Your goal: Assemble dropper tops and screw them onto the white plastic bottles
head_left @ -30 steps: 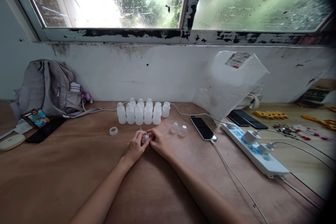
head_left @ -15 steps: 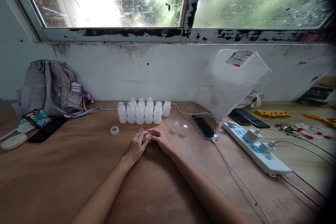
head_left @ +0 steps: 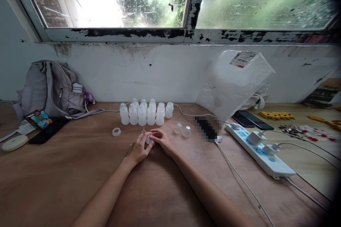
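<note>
Since a second ago, the small clear piece is turning so that a paler, rounder side is facing the camera, and the right hand is reaching its fingers farther left over it. The piece is sitting just below the centre of the frame, between the two hands. The left hand is gripping it between thumb and fingers; the right hand is touching its edge, though whether it is gripping too I cannot tell.

Just above the hands, a cluster of frosted white bottles is standing upright on the tabletop. A whitish ring is lying to the left of the hands, and two clear caps are resting close together to their right. Farther right, a phone is lying with its screen pixelated, near a white power strip. At the left of the frame, a grey backpack is leaning against the wall.
</note>
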{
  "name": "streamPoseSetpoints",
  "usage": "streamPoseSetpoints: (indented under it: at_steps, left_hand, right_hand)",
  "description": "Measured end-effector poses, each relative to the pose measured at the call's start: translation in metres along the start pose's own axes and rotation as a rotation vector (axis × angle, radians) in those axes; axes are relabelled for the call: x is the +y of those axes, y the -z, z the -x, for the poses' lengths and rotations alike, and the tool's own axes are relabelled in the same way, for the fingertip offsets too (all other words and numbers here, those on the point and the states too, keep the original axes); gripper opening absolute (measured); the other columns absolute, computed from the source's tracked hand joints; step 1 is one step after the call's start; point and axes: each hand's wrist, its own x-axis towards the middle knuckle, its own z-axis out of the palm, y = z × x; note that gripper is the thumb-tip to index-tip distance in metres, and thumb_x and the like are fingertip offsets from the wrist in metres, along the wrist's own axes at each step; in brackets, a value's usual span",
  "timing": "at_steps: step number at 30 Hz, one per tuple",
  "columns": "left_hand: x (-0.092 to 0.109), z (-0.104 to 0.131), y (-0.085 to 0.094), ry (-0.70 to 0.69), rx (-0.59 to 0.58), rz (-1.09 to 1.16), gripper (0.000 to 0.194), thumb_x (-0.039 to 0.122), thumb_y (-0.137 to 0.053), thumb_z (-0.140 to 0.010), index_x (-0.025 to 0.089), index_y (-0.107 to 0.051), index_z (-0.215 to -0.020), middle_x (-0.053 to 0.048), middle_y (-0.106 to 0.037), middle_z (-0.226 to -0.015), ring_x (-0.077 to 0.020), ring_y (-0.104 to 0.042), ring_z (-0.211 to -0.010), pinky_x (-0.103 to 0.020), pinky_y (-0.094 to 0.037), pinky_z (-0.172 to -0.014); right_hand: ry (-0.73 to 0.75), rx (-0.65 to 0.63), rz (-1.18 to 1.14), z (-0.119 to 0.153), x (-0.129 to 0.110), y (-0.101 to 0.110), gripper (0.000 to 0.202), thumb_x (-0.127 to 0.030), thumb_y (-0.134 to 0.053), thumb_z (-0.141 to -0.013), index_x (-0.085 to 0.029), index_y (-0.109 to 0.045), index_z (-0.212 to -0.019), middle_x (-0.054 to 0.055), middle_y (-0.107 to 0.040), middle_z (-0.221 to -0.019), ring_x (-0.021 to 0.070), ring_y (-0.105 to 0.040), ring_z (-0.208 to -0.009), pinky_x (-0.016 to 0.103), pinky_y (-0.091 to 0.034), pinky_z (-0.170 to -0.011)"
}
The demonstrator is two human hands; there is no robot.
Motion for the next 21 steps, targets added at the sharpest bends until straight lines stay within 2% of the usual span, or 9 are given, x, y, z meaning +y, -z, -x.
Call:
streamPoseSetpoints:
  at_steps: [2, 5, 10, 14, 21]
  left_hand:
    - [-0.002, -0.001, -0.001, -0.019, -0.003, -0.025, 0.031, 0.026, -0.041, -0.08, 0.023, -0.042, -0.111, -0.005, -0.051, -0.106, -0.017, -0.047, -0.099, -0.032, -0.039, -0.088]
    - [-0.005, -0.001, -0.003, 0.026, 0.017, -0.08, 0.034, 0.027, -0.041, -0.08, 0.024, -0.042, -0.114, -0.005, -0.048, -0.107, -0.0177, -0.047, -0.099, -0.033, -0.039, -0.087]
    - [-0.007, 0.0, -0.001, 0.053, -0.03, -0.12, 0.035, 0.022, -0.037, -0.081, 0.023, -0.04, -0.116, -0.005, -0.051, -0.103, -0.018, -0.047, -0.097, -0.034, -0.04, -0.086]
    - [-0.01, 0.0, -0.002, 0.064, -0.03, -0.121, 0.035, 0.015, -0.034, -0.08, 0.021, -0.041, -0.114, -0.006, -0.053, -0.103, -0.017, -0.049, -0.096, -0.032, -0.04, -0.085]
    - [-0.013, 0.001, -0.005, 0.1, 0.005, -0.156, 0.033, 0.013, -0.038, -0.076, 0.021, -0.046, -0.107, -0.005, -0.056, -0.097, -0.0165, -0.052, -0.09, -0.03, -0.042, -0.081]
  right_hand:
    - [-0.011, -0.012, -0.017, -0.001, 0.001, 0.001, 0.031, -0.033, -0.062, -0.065, -0.018, -0.055, -0.091, -0.002, -0.058, -0.065, 0.008, -0.051, -0.049, 0.022, -0.042, -0.05]
    - [-0.001, 0.006, -0.04, -0.001, 0.002, 0.002, 0.029, -0.032, -0.063, -0.065, -0.017, -0.056, -0.089, -0.002, -0.058, -0.063, 0.0072, -0.049, -0.047, 0.022, -0.041, -0.049]
    - [0.015, 0.048, -0.033, -0.001, 0.003, 0.0, 0.026, -0.032, -0.062, -0.065, -0.015, -0.059, -0.084, 0.002, -0.06, -0.071, 0.01, -0.052, -0.057, 0.022, -0.043, -0.051]
    - [0.029, 0.034, 0.035, -0.003, 0.008, 0.0, 0.025, -0.028, -0.062, -0.063, -0.015, -0.06, -0.085, 0.002, -0.061, -0.076, 0.0109, -0.053, -0.06, 0.024, -0.045, -0.054]
    - [0.085, 0.013, 0.216, -0.005, 0.017, 0.001, 0.027, -0.015, -0.057, -0.061, -0.016, -0.058, -0.088, 0.002, -0.061, -0.078, 0.0114, -0.055, -0.063, 0.024, -0.046, -0.057]
